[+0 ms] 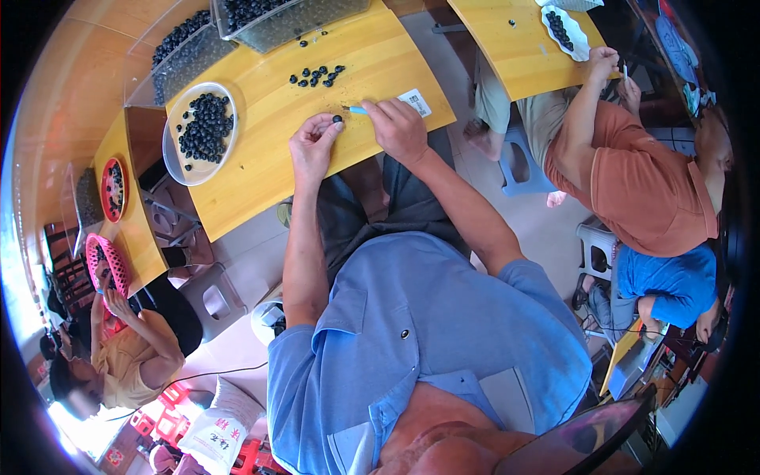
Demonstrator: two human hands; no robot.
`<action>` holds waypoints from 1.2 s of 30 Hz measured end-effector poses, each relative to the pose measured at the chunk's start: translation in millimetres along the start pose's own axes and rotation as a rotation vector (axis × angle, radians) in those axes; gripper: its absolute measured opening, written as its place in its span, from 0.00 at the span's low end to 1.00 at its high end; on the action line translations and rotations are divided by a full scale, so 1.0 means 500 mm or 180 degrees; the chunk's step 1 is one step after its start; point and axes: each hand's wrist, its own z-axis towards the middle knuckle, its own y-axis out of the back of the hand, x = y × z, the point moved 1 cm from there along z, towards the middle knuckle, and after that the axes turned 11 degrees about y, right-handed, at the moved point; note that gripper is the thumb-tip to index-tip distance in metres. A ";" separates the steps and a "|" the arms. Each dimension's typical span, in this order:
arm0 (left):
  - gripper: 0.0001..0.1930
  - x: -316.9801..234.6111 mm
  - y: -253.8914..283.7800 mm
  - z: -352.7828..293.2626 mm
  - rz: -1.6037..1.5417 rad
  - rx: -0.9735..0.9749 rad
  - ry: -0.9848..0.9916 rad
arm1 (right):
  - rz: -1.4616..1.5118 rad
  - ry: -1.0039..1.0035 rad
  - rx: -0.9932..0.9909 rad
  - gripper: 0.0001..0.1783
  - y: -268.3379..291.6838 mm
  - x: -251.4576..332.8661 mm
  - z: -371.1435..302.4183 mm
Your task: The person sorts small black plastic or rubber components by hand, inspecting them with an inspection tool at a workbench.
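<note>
My left hand point(313, 148) pinches a small dark ball point(337, 119) between thumb and fingertips, just above the wooden table point(277, 158). Close by on the right, my right hand point(398, 129) grips a thin tool with a light blue handle point(359, 110). Its darker tip points left toward the ball; I cannot tell whether it is a blade, and a gap separates the two. Beyond my hands lies a loose group of black balls point(315, 77). To the left, a round clear tray point(179, 164) holds many more of them.
Clear plastic boxes point(297, 28) of black balls stand at the table's far left. A white printed card point(414, 102) lies by the right edge. At right, a person in a rust-coloured shirt point(633, 190) works at another table; another with a pink basket point(108, 257) sits at left.
</note>
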 end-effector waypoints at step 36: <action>0.11 -0.138 0.127 0.196 0.3552 -0.0518 -0.0929 | 0.0096 -0.0027 -0.0147 0.17 0.005 -0.005 0.001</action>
